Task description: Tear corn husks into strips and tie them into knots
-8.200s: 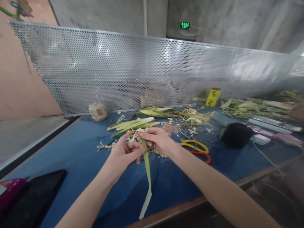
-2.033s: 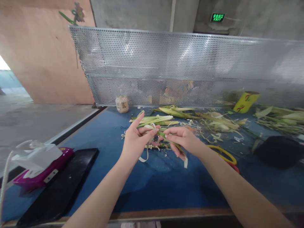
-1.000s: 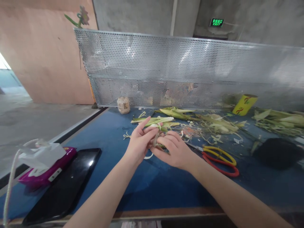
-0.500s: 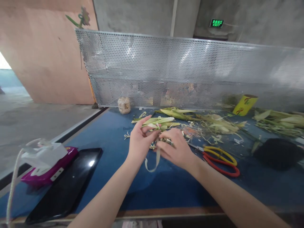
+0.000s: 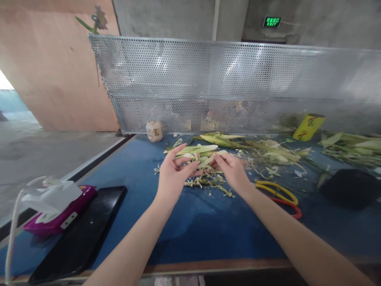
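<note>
My left hand (image 5: 174, 174) and my right hand (image 5: 233, 172) are raised over the blue table (image 5: 208, 234), close together. Between their fingertips they pinch a pale green leaf strip (image 5: 206, 160), the left thumb and fingers closed on one end and the right on the other. Just below them lies a small heap of leaf scraps (image 5: 208, 182). Behind the hands lies a bundle of long green leaves (image 5: 193, 150).
Yellow-and-red scissors (image 5: 281, 194) lie to the right, a black round object (image 5: 349, 190) beyond them. A yellow cup (image 5: 308, 127), a small jar (image 5: 154, 131) and more leaves (image 5: 268, 151) line the perforated metal screen (image 5: 238, 87). At left lie a black tablet (image 5: 80, 230) and a purple device (image 5: 56, 216).
The hanging strip is no longer dangling below my hands; both hands have moved farther up the table, and the strip is now held short between the fingertips.
</note>
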`<act>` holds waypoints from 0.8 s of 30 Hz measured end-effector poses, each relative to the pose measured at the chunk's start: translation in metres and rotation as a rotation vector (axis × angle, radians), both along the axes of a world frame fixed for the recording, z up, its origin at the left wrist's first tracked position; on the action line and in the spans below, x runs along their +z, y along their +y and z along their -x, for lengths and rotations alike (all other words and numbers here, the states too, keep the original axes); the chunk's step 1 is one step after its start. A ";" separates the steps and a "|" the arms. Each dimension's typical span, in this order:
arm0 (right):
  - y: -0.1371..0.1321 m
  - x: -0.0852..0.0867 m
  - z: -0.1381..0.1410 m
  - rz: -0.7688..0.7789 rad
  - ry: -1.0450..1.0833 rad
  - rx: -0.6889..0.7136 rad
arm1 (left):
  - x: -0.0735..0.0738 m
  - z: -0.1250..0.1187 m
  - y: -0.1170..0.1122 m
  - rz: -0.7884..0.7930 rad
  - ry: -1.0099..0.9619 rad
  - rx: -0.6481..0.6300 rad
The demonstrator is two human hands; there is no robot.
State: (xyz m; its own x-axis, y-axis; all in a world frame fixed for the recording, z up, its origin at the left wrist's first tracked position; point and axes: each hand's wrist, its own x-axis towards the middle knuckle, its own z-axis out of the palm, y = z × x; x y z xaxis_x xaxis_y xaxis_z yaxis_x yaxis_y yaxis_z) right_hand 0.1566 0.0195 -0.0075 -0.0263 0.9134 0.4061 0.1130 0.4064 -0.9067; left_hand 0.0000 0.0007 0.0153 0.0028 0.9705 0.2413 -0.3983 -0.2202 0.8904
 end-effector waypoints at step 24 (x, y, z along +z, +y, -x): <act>-0.018 0.017 0.004 0.174 -0.054 0.020 | 0.002 -0.001 -0.005 0.032 0.113 -0.072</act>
State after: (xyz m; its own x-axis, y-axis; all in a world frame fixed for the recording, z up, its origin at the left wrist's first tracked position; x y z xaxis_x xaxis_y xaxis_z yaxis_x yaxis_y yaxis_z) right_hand 0.1524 0.0018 0.0098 -0.0624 0.9689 0.2396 0.1570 0.2466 -0.9563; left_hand 0.0014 -0.0048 0.0170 0.0979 0.9739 0.2047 -0.3083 -0.1659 0.9367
